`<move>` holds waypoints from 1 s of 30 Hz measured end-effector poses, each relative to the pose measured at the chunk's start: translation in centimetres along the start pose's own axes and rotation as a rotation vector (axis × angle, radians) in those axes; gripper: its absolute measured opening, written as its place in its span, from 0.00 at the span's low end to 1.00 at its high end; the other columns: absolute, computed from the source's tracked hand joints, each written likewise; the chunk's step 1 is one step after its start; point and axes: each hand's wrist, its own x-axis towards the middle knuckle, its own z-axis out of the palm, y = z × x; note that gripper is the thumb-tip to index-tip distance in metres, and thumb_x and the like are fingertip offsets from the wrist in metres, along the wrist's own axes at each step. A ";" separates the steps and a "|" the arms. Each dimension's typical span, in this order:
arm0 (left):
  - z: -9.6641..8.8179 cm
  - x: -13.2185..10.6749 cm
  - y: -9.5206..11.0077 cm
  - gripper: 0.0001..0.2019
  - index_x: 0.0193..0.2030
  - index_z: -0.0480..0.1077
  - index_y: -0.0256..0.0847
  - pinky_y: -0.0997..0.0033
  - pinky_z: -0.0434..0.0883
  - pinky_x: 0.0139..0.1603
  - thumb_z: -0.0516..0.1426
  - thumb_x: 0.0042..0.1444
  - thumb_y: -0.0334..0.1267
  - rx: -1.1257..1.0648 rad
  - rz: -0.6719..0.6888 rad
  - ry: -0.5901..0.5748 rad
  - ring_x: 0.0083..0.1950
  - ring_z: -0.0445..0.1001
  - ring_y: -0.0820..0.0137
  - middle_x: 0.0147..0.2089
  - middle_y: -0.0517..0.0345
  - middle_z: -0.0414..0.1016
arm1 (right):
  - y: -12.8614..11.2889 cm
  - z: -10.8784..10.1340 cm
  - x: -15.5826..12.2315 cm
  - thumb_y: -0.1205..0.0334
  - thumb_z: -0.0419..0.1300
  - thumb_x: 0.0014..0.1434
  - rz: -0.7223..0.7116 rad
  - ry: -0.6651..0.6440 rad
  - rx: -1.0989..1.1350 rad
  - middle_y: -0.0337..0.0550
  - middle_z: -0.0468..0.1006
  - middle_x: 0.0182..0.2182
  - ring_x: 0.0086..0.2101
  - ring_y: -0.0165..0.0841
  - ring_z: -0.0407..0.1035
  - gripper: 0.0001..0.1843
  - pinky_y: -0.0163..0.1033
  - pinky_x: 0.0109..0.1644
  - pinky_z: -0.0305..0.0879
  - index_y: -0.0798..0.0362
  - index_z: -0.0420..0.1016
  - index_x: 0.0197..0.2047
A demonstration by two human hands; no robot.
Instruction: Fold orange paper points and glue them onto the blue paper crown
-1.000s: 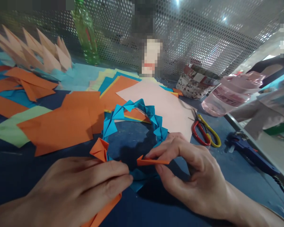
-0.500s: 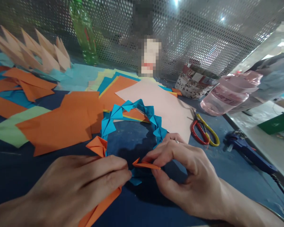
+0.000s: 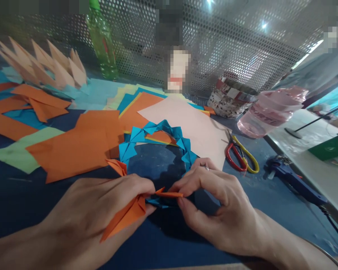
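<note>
A: What just changed in the head view?

B: The orange folded unit (image 3: 126, 213) has swung up, and it now lies tilted across the left hand (image 3: 101, 202), at the near end of the blue origami ring (image 3: 163, 129).

A: And how do the hands stand?

B: The left hand is closed narrowly on that unit. The right hand (image 3: 214, 198) makes a tight pinch on a slim orange tip (image 3: 169, 194), just beside the left fingertips. Both hands are touching the ring's near end, where blue folds show beneath them.

A: Where's the open room?

B: The dark blue tabletop (image 3: 270, 221) lies bare to the near right of the ring. Further right sit red-and-yellow scissors (image 3: 240, 157) and a blue glue gun (image 3: 290, 182). A pale pink sheet (image 3: 191, 127) lies under the ring's far side, and orange paper sheets (image 3: 73, 150) spread to its left, close to the left hand.
</note>
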 end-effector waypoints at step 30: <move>-0.5 2.2 1.0 0.06 0.45 0.71 0.44 0.78 0.72 0.28 0.56 0.63 0.38 0.078 0.149 0.020 0.33 0.81 0.71 0.37 0.60 0.82 | 0.0 0.4 -0.1 0.72 0.58 0.57 -0.044 0.010 0.008 0.35 0.79 0.27 0.27 0.28 0.70 0.05 0.42 0.43 0.66 0.52 0.69 0.34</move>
